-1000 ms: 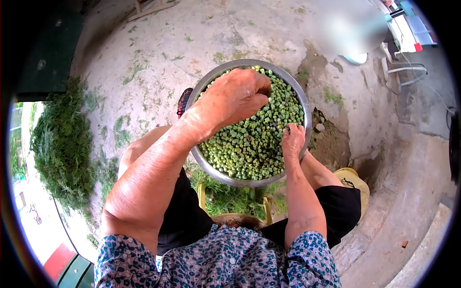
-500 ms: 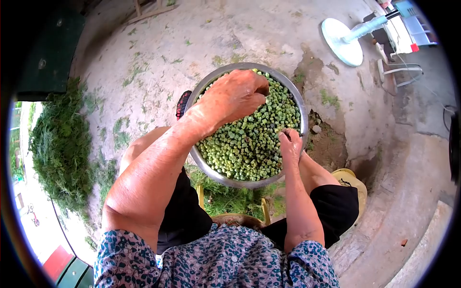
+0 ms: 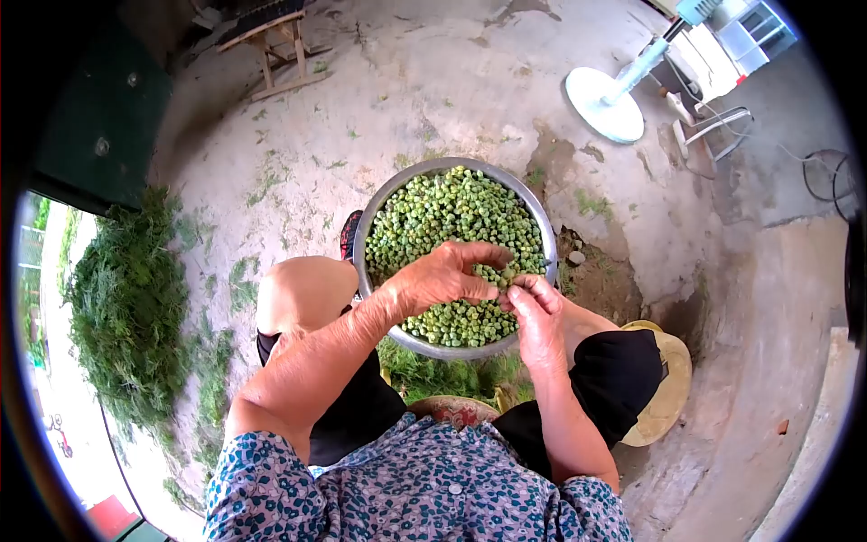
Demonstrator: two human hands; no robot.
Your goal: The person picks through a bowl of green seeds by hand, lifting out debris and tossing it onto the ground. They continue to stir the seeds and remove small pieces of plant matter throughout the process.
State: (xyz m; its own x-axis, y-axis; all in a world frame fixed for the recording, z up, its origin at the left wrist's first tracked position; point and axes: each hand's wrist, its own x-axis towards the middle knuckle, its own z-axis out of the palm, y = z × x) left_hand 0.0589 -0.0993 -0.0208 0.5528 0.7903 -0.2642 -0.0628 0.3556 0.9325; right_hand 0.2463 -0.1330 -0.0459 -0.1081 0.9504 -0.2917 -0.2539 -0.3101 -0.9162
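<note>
A metal basin (image 3: 452,163) full of small, roundish green pods (image 3: 452,206) rests at my lap, between my knees. Over the near right part of the heap, my left hand (image 3: 452,274) reaches in with its thumb and forefinger apart. Almost meeting it, my right hand (image 3: 536,312) is closed in a pinch by the basin's right edge. A small green piece (image 3: 508,274) shows at the right hand's fingertips, between the two hands; its exact kind is too small to tell.
Feathery green cuttings (image 3: 126,312) lie heaped on the left, and more lie below the basin. A pale blue stand fan (image 3: 605,104) stands at upper right. A wooden stool (image 3: 280,54) is at the back left; a yellow hat-like object (image 3: 668,388) sits by my right knee.
My left hand has drawn back from the heap's far side toward my right hand. The right hand has come slightly inward and nearer. The view has tilted, showing more floor ahead.
</note>
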